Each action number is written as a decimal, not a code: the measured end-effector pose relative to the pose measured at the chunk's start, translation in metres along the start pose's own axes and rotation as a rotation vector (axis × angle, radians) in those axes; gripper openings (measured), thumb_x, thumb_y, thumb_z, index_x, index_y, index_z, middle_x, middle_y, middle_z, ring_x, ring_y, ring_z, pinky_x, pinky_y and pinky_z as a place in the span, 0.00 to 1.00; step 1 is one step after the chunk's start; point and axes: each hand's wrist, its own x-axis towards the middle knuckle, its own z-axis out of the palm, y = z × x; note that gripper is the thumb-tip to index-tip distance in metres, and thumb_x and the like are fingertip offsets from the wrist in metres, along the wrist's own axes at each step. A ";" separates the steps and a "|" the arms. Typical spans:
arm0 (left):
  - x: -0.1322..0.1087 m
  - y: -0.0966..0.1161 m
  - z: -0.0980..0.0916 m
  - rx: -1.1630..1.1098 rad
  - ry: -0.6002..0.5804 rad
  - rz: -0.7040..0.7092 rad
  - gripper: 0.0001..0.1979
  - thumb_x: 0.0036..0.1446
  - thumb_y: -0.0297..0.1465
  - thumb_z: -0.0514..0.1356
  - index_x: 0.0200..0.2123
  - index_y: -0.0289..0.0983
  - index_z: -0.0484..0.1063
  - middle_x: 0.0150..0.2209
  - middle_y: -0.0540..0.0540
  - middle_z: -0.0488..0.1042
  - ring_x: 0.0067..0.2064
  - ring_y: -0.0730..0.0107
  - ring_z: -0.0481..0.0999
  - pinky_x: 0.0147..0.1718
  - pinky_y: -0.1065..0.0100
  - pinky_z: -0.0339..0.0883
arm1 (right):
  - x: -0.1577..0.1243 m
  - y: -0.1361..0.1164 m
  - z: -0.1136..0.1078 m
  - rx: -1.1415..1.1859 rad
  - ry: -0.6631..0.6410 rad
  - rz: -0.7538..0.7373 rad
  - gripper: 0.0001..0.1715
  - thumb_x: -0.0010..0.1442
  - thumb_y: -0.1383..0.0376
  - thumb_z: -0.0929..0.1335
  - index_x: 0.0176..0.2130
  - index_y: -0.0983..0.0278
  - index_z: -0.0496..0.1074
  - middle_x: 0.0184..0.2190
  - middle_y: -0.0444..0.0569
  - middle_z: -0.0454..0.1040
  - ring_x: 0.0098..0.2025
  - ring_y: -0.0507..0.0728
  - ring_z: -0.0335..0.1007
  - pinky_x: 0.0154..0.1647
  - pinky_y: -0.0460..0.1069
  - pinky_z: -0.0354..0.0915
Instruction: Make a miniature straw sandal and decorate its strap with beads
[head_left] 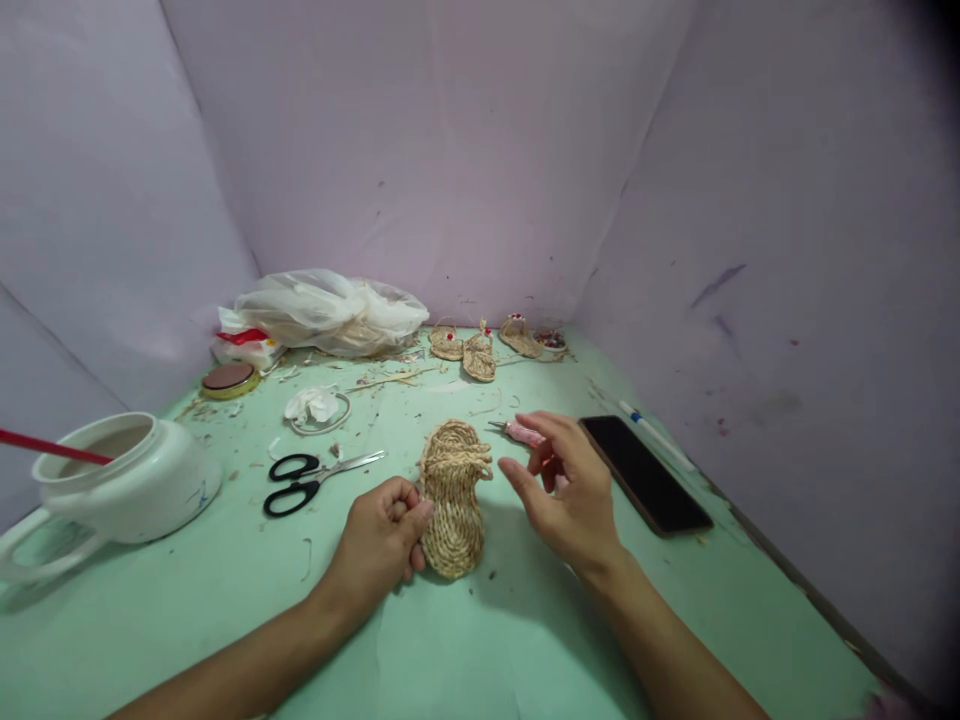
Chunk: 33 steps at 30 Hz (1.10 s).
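Note:
A small woven straw slipper [453, 535] rests on the green tabletop in front of me, its toe end pointing away. Twisted straw strands cross its upper part and stick out at the right side. My left hand [386, 530] pinches the slipper's left edge between thumb and fingers. To the right, my right hand [562, 485] hovers apart from the slipper with thumb and fingers spread. Just behind those fingers lies a pink-handled tool with a thin metal tip [523, 432], partly hidden by the hand.
Black-handled scissors [319, 480] lie left of the slipper. A white pot [161, 490] with a red stick stands far left. A phone [645, 475] and a pen [656, 436] lie right. At the back are small straw slippers [480, 358], a plastic bag [330, 312] and a round tin [229, 380].

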 end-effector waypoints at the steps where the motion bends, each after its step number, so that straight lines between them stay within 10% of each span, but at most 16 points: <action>1: 0.000 0.000 0.000 -0.007 0.002 0.001 0.16 0.44 0.42 0.60 0.22 0.38 0.58 0.09 0.54 0.67 0.09 0.79 0.58 0.09 0.79 0.49 | -0.001 -0.001 0.001 0.024 0.046 -0.008 0.12 0.55 0.65 0.68 0.41 0.62 0.69 0.40 0.51 0.70 0.22 0.48 0.59 0.19 0.46 0.58; 8: 0.002 -0.002 0.001 -0.028 0.011 0.018 0.15 0.46 0.41 0.60 0.22 0.38 0.59 0.09 0.54 0.67 0.09 0.80 0.59 0.09 0.79 0.49 | -0.010 -0.002 0.012 0.001 0.076 -0.095 0.07 0.54 0.70 0.68 0.35 0.62 0.68 0.24 0.44 0.70 0.21 0.50 0.60 0.22 0.47 0.61; 18: 0.000 0.002 0.002 -0.034 0.077 -0.004 0.12 0.45 0.39 0.59 0.21 0.39 0.59 0.09 0.56 0.63 0.10 0.79 0.58 0.09 0.78 0.49 | -0.018 -0.008 0.015 0.140 0.165 0.103 0.08 0.55 0.68 0.67 0.38 0.61 0.72 0.33 0.50 0.76 0.30 0.56 0.71 0.32 0.52 0.69; 23: -0.001 -0.001 0.005 0.017 0.231 0.223 0.11 0.47 0.37 0.59 0.21 0.38 0.62 0.15 0.55 0.63 0.17 0.77 0.64 0.16 0.75 0.57 | -0.031 -0.028 0.034 0.278 -0.233 0.236 0.12 0.54 0.64 0.68 0.40 0.63 0.74 0.33 0.51 0.77 0.32 0.57 0.74 0.31 0.50 0.71; 30: -0.016 0.004 0.006 0.411 0.171 0.551 0.04 0.52 0.30 0.56 0.32 0.39 0.69 0.29 0.47 0.75 0.31 0.65 0.73 0.32 0.68 0.66 | -0.029 -0.040 0.045 0.543 -0.295 0.396 0.18 0.54 0.60 0.67 0.45 0.63 0.70 0.42 0.52 0.75 0.43 0.58 0.72 0.44 0.51 0.69; 33: -0.020 0.008 0.006 0.481 0.026 0.757 0.16 0.51 0.25 0.54 0.45 0.36 0.67 0.39 0.41 0.74 0.41 0.60 0.73 0.40 0.62 0.65 | -0.027 -0.036 0.042 0.599 -0.247 0.465 0.18 0.51 0.60 0.70 0.42 0.63 0.70 0.37 0.50 0.76 0.40 0.58 0.73 0.41 0.50 0.69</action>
